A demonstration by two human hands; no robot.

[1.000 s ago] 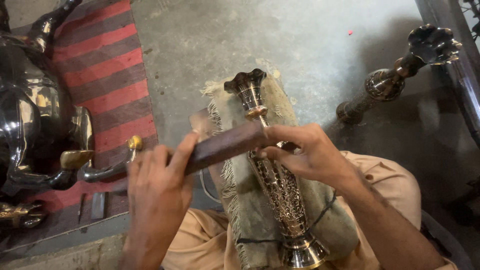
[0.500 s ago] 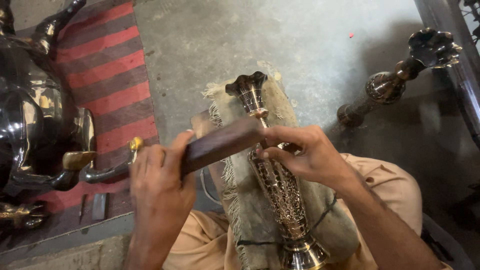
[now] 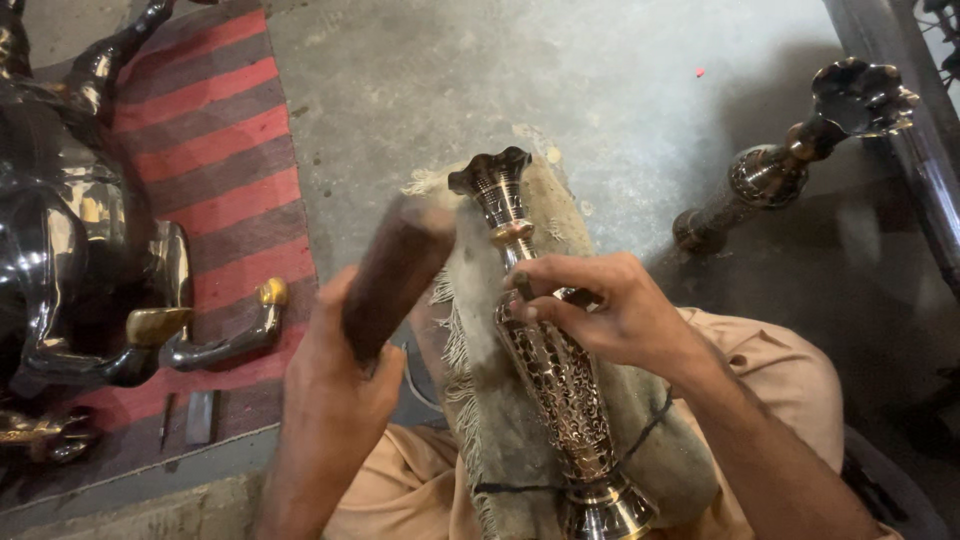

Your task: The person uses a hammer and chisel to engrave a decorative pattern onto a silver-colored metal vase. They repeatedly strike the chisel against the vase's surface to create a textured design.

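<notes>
Concrete floor point(image 3: 600, 90) lying behind, left hand point(image 3: 335, 370) is gripping a wooden mallet point(image 3: 390, 280), right hand point(image 3: 610, 310) pinching a small punch point(image 3: 522, 286) on the brass vase point(image 3: 550, 370); engraving seems underway, needing a square tap

Red-striped mat point(image 3: 215, 170), dark metal animal figure point(image 3: 70, 260), second vase point(image 3: 790, 160) on concrete floor point(image 3: 560, 80)

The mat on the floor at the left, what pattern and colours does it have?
The mat has red and dark grey stripes, seen in the head view.

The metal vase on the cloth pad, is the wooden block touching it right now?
No, the wooden block in the left hand is raised to the left of the metal vase, with a gap between them.
</notes>
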